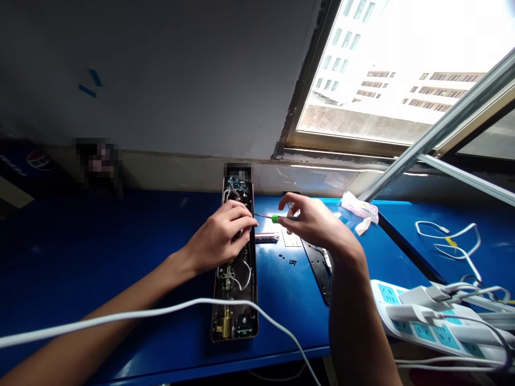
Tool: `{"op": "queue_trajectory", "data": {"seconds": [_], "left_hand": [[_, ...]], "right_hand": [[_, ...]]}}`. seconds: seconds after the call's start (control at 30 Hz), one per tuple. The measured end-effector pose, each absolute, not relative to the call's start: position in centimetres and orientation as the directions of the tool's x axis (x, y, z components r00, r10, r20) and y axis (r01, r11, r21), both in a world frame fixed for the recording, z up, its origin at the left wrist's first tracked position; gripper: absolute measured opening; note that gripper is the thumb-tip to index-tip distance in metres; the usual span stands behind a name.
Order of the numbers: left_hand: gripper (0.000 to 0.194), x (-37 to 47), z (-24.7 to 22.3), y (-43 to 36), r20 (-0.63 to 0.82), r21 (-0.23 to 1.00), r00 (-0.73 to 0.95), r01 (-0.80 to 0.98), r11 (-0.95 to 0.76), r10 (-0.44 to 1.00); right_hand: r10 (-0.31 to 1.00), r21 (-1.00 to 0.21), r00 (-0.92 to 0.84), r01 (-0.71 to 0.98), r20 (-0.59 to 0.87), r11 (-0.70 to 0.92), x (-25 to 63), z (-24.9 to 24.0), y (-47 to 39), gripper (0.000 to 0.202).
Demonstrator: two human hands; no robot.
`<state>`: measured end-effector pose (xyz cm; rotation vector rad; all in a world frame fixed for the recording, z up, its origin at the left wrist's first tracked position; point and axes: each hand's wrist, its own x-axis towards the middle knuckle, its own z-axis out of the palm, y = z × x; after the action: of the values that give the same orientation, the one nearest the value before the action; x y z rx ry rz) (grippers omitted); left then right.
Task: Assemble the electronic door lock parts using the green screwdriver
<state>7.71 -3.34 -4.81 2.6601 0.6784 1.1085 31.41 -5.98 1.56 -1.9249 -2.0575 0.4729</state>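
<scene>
Middle of the frame, and there it is: the long open housing [245, 292] lies on the blue surface [140, 241], its far end toward the wall, a brass-coloured part [226, 324] shining at the near end. The left hand [225, 228] arches over its upper half, fingers bent down; whether they pinch anything, I can't tell, the grip is hidden. Just right of centre, the right hand [314, 217] pinches a green-collared screwdriver [275, 219] between thumb and fingers, its thin shaft pointing left at the housing's edge; from here, I can't tell if the tip touches!

Between the 2 hands, a shiny strip [266, 238] sits just beside the housing, with tiny dark screws [293, 262] below it. A black plate [319, 273] lies by the right forearm. Lower right, a crowded white power strip [422, 329]; across the lower foreground, a white cable [205, 301] passes in front of the housing.
</scene>
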Motion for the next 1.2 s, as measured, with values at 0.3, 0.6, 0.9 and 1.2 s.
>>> {"op": "queue_trajectory", "data": {"seconds": [0.3,0.6,0.9,1.2], "left_hand": [[0.018,10.4,-3.9,-3.1,0.572,0.316,0.690,0.313,-0.896,0.443],[0.022,12.8,-4.1,-3.1,0.295,0.223,0.878,0.322,-0.920,0.378],[0.022,15.6,-5.9,-3.1,0.176,0.103,0.954,0.226,-0.969,0.241],[0.022,16.1,-6.4,-3.3,0.101,0.018,0.959,0.263,-0.965,0.263]], "right_hand": [[0.921,-0.487,-0.070,0.832,0.383,0.266,32.7,5.7,-5.5,0.017],[0.943,-0.396,-0.287,0.857,0.167,0.331,34.1,7.2,-5.4,0.008],[0.967,-0.359,-0.252,0.906,-0.029,0.225,35.3,6.6,-5.2,0.014],[0.965,-0.385,-0.262,0.894,-0.033,0.229,35.9,6.9,-5.5,0.014]]}}
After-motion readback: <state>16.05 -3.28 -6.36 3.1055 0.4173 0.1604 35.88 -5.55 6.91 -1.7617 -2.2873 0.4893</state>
